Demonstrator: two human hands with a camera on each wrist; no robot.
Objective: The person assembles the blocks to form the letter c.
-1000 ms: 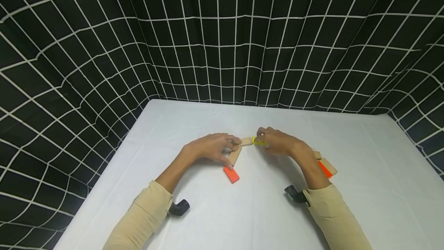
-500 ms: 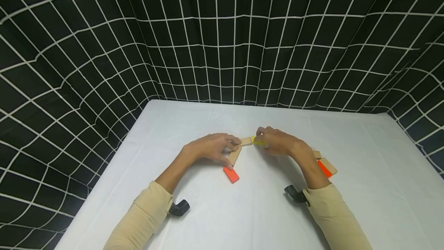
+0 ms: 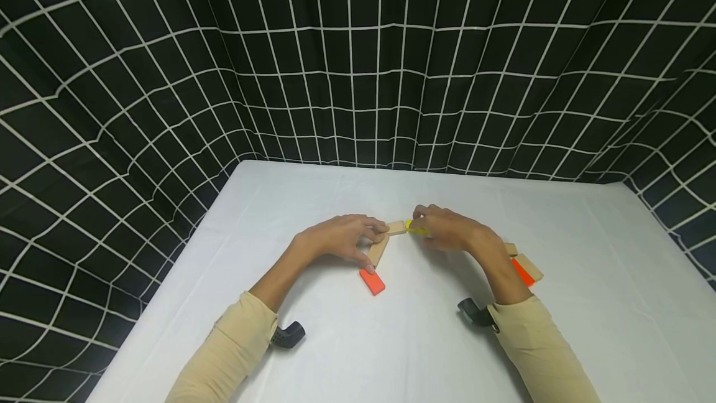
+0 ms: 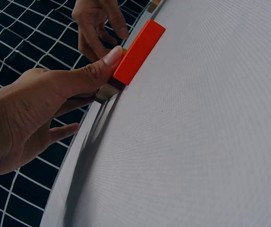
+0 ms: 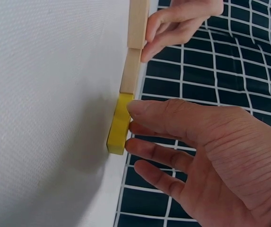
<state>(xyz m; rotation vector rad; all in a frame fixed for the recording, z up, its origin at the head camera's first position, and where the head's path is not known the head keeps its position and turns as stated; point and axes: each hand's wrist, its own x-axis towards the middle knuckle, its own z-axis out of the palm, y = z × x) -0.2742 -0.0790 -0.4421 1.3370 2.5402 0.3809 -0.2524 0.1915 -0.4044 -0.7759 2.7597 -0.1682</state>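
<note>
My left hand (image 3: 344, 238) spans a wooden block (image 3: 378, 251), thumb at its near end and fingertips at the far end. An orange-red block (image 3: 372, 282) lies flat beside that thumb, its end right at the thumb tip. From the far end another wooden block (image 3: 397, 227) leads right, and the left fingertips touch its corner. With thumb and fingers, my right hand (image 3: 447, 229) holds a yellow block (image 5: 120, 123), which sits end to end with that second wooden block in the right wrist view. The right hand partly covers the yellow block in the head view.
Beside the right forearm lie several more blocks: a small wooden one (image 3: 511, 249), an orange-red one (image 3: 523, 272) and a longer wooden one (image 3: 529, 267). All rest on a white-covered table (image 3: 414, 341). A black curtain with a white grid (image 3: 369, 67) stands behind and at both sides.
</note>
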